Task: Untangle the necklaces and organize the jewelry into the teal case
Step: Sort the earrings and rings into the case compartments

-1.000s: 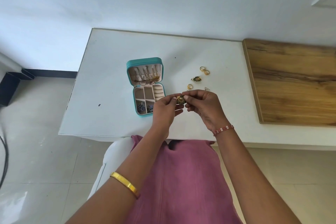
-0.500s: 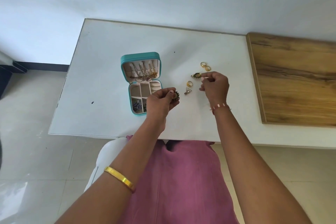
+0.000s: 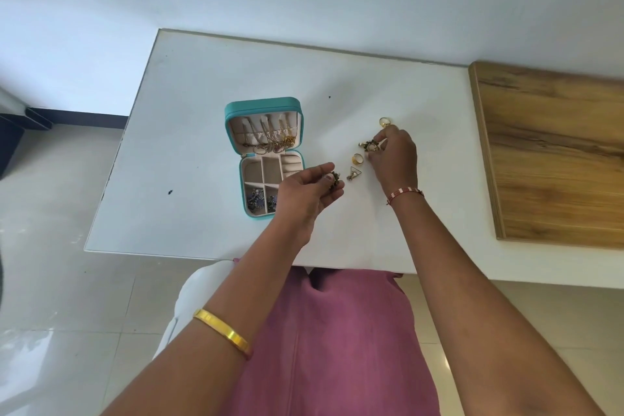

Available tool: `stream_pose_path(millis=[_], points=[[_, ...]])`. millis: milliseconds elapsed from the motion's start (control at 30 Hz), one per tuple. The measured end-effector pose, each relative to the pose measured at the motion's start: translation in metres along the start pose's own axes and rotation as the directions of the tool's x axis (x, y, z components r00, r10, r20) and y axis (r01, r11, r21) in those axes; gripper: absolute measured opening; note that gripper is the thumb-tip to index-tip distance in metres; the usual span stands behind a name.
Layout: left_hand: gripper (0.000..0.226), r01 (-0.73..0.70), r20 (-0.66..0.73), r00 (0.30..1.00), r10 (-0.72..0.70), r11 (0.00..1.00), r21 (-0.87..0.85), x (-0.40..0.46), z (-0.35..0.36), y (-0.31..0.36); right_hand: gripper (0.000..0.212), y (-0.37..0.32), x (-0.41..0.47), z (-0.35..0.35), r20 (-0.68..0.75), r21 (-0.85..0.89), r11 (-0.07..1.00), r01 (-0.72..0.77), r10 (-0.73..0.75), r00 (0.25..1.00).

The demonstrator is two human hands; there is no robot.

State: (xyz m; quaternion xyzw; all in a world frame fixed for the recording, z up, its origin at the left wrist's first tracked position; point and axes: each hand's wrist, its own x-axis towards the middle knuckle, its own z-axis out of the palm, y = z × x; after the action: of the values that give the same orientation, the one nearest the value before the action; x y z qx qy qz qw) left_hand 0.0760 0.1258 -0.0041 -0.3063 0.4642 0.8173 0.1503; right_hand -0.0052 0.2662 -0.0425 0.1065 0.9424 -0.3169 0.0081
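A person seated at a white worktop (image 3: 209, 84) sorts loose jewelry beside an open teal case (image 3: 265, 105), which sits left of centre in the frame with necklaces (image 3: 270, 140) already hung in its lid and dark pieces (image 3: 256, 201) in the bottom-left compartments of its tray. The left hand (image 3: 304, 192), at mid-frame just right of the case, has its grip pinched on a small dark ornament (image 3: 335, 177) between thumb and fingertips. The right hand (image 3: 393, 159), further right, has its grip closing on a second dark-and-gold ornament (image 3: 368, 145) that lies on the worktop; whether it is lifted clear cannot be told. A gold ring (image 3: 358, 159) and a triangular pendant (image 3: 354, 174) lie between the two hands, and another gold ring (image 3: 385, 121) sits just above the right hand's fingers.

The risks here look modest but real. With both hands occupied, either small ornament could slip from a light fingertip pinch and bounce toward the near edge of the worktop and onto the tiled floor. The right hand's knuckles pass close to the loose rings, which could be nudged and roll. Dropping a piece into the tray carelessly could snag it on the chains hanging from the lid above.
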Motion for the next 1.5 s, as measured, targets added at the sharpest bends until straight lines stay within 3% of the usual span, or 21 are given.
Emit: stream_pose_path(millis=[167, 367, 533, 767, 967, 1133, 1333, 1500], points=[[0.019, 0.017, -0.008, 1.000, -0.018, 0.996, -0.082, -0.010, -0.003, 0.006, 0.020, -0.008, -0.016, -0.005, -0.065, 0.258, 0.966, -0.024, 0.042, 0.997], [0.017, 0.035, 0.019, 0.999, -0.035, 0.999, 0.005, -0.027, -0.010, 0.012, 0.022, -0.031, -0.053, -0.032, 0.133, 0.632, 0.761, -0.143, 0.075, 0.988], [0.020, 0.014, -0.010, 1.000, -0.013, 0.999, 0.045, -0.049, -0.035, 0.010, 0.023, -0.049, -0.092, -0.044, 0.209, 0.769, 0.605, -0.208, 0.069, 0.975], [0.017, -0.076, -0.055, 0.996, 0.074, 0.997, -0.030, -0.071, -0.058, 0.013, 0.015, -0.071, -0.127, -0.030, 0.290, 0.747, 0.611, -0.263, 0.057, 0.955], [0.017, -0.170, -0.212, 0.966, 0.147, 0.981, -0.097, -0.070, -0.077, 0.018, 0.017, -0.082, -0.128, -0.015, 0.321, 0.694, 0.667, -0.272, 0.051, 0.946], [0.015, -0.177, -0.246, 0.960, 0.137, 0.973, -0.147, -0.065, -0.091, 0.024, 0.014, -0.090, -0.114, 0.002, 0.308, 0.629, 0.735, -0.251, 0.061, 0.949], [0.013, -0.148, -0.221, 0.967, 0.126, 0.985, -0.087, -0.042, -0.082, 0.030, 0.010, -0.102, -0.096, 0.027, 0.187, 0.364, 0.931, -0.041, -0.030, 0.982], [0.018, -0.134, -0.250, 0.959, 0.135, 0.991, 0.021, -0.027, -0.078, 0.035, 0.014, -0.106, -0.081, 0.043, 0.171, 0.139, 0.979, 0.147, -0.170, 0.971]])
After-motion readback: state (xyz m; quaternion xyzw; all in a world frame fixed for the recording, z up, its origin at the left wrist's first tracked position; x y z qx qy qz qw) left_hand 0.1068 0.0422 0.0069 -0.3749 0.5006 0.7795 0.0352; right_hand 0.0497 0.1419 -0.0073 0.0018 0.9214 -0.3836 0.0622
